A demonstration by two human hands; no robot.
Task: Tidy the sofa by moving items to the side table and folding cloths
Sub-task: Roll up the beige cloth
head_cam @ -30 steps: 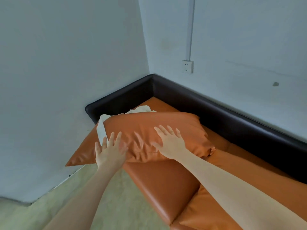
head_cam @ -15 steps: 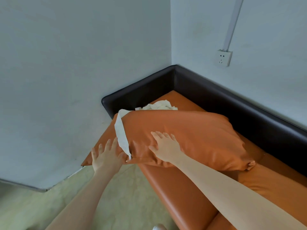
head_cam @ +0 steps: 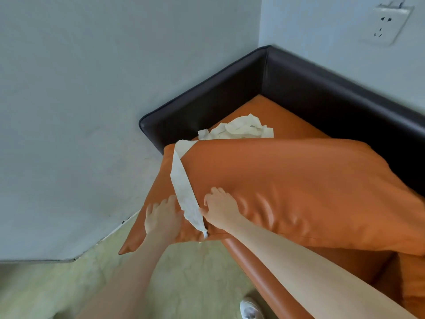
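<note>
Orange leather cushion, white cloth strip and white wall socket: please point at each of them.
orange leather cushion (head_cam: 287,192), head view, middle of its top face
white cloth strip (head_cam: 184,189), head view, middle of the strip
white wall socket (head_cam: 386,25), head view, front plate

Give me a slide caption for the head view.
Both hands press an orange leather cushion draped with white cloth.

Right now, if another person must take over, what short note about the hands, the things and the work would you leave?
Left hand: flat on the orange cushion, near its overhanging corner.
Right hand: fingers curled, pressing into the cushion beside the white cloth strip.
Things: the strip drapes over the cushion; the crumpled white cloth lies behind it in the sofa corner.
Done: no cloth folded.
Left: fold the cloths. No side table in view.
</note>
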